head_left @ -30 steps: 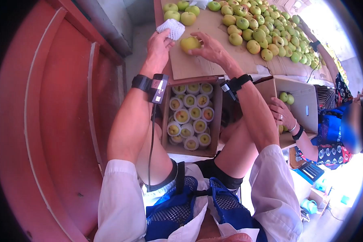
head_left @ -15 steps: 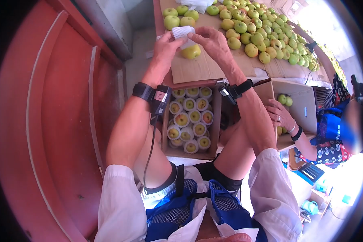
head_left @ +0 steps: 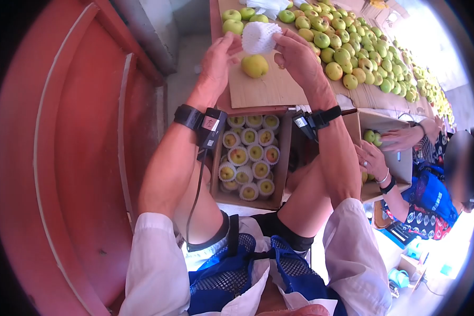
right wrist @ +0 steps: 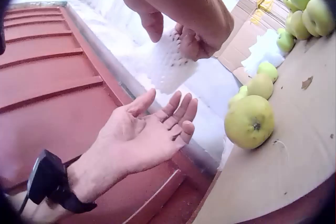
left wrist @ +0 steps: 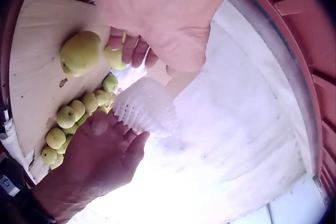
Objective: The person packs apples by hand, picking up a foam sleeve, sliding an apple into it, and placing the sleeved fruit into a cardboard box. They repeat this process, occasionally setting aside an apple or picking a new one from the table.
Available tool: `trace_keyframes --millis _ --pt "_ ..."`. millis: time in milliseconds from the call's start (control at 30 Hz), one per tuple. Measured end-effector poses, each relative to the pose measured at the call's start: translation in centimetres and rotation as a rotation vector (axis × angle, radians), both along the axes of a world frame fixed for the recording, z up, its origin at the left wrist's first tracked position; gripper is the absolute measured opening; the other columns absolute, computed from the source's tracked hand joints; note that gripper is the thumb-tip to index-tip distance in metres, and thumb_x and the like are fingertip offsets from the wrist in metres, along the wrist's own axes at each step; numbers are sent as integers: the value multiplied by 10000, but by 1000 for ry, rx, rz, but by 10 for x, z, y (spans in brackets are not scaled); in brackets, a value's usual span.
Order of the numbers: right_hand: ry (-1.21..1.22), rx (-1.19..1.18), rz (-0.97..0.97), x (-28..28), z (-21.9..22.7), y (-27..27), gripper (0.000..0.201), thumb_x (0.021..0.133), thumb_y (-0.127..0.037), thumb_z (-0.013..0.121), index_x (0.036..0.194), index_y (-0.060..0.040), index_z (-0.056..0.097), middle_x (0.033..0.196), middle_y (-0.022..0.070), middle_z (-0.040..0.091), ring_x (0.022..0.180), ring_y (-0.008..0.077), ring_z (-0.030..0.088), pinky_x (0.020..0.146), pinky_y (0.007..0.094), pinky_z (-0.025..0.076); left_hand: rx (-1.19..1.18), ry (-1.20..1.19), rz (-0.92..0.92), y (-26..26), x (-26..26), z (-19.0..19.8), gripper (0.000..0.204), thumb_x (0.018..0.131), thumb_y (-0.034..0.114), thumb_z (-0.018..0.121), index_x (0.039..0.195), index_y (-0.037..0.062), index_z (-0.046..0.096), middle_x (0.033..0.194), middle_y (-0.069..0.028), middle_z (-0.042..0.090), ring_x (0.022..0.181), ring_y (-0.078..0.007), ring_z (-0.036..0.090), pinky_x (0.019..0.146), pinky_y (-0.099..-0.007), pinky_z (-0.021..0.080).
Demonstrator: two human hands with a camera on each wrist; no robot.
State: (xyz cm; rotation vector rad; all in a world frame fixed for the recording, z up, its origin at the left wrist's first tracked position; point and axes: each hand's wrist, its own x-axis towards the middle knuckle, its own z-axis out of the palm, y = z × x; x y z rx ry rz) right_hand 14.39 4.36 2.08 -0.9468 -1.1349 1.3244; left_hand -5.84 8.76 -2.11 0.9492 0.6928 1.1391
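A white foam net sleeve (head_left: 259, 38) is pinched between the thumb and fingers of my right hand (head_left: 302, 60), held up over the cardboard. My left hand (head_left: 217, 59) is beside the sleeve, palm turned up and fingers loosely extended, as the right wrist view shows; nothing lies in it. Below the sleeve, a yellow-green apple (head_left: 255, 66) sits bare on the cardboard sheet (head_left: 247, 94). Between my knees stands a carton (head_left: 283, 168) holding several apples in white foam nets (head_left: 238, 155).
A large heap of loose apples (head_left: 361, 52) covers the table to the right. Several green apples (head_left: 232, 26) and white foam nets (head_left: 268, 6) lie at the back. Another person's hands (head_left: 374, 160) reach into a second carton (head_left: 397, 163). A red panel (head_left: 73, 158) stands on my left.
The apple left my right hand and was set on the cardboard. The foam net passed from my left hand to my right, which raised it. The other person's second hand came to their carton.
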Motion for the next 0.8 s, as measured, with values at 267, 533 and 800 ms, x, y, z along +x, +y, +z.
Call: trace_keyframes --millis 267,533,800 --pt "147 -79 193 0 3 -2 283 1016 -153 512 1248 -6 576 1045 16 640 873 85 574 599 230 362 -178 -293 -304 -13 2 13 487 1023 432 561 1347 69 534 1238 -79 635 1205 -220 562 981 -376 443" --pt "73 -90 160 5 3 2 261 1003 -131 498 1212 -5 592 994 56 684 789 84 582 568 214 346 -184 -281 -374 -7 -10 9 390 954 357 676 1214 73 607 1125 -59 638 1042 -193 587 879 -355 455" --pt "82 -69 127 -8 -1 8 260 1012 -145 525 1226 -14 595 972 50 704 801 53 599 554 210 327 -192 -354 -462 -11 -16 20 432 923 368 723 1247 115 592 1182 -21 612 1077 -180 550 811 -340 427"
